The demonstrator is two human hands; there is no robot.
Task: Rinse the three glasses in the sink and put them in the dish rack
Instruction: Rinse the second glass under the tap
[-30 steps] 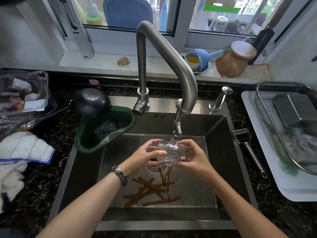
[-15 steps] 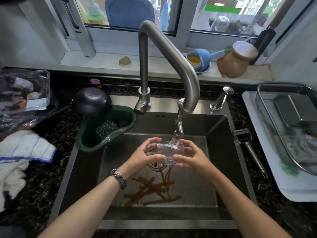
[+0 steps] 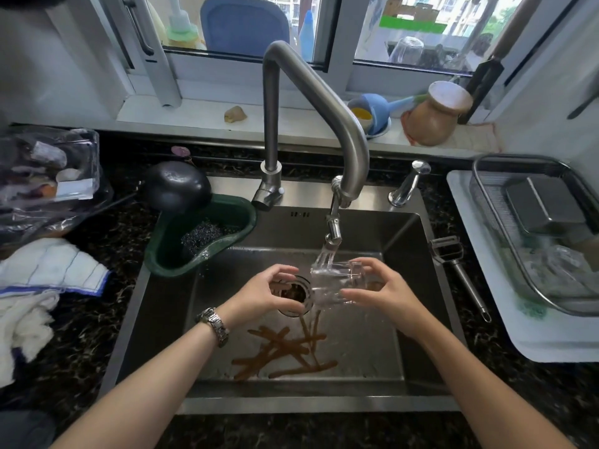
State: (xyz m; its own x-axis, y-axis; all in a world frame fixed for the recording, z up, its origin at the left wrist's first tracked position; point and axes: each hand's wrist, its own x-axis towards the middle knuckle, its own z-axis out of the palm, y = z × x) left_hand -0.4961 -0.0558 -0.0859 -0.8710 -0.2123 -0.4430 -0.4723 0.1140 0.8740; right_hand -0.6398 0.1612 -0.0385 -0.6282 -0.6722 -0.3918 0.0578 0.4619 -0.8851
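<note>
A clear glass [image 3: 337,283] lies on its side under the running water from the faucet [image 3: 324,102], above the sink [image 3: 324,400]. My right hand [image 3: 385,290] grips its base end, fingers wrapped over the top and thumb below. My left hand [image 3: 265,293], with a wristwatch on its wrist, hovers just left of the glass's mouth, over the drain, fingers curled apart and holding nothing. The wire dish rack [image 3: 518,160] stands on a white tray at the right, with clear glassware [image 3: 551,267] and a steel container inside.
Brown strips [image 3: 285,351] lie on the sink floor. A green corner basket [image 3: 246,218] with a scourer hangs at the sink's back left. A peeler [image 3: 453,260] rests on the counter between sink and rack. White cloths [image 3: 48,270] lie at the left.
Both hands held the glass under the stream before. Now my left hand has come off it, and the glass has shifted right and turned sideways in my right hand.
</note>
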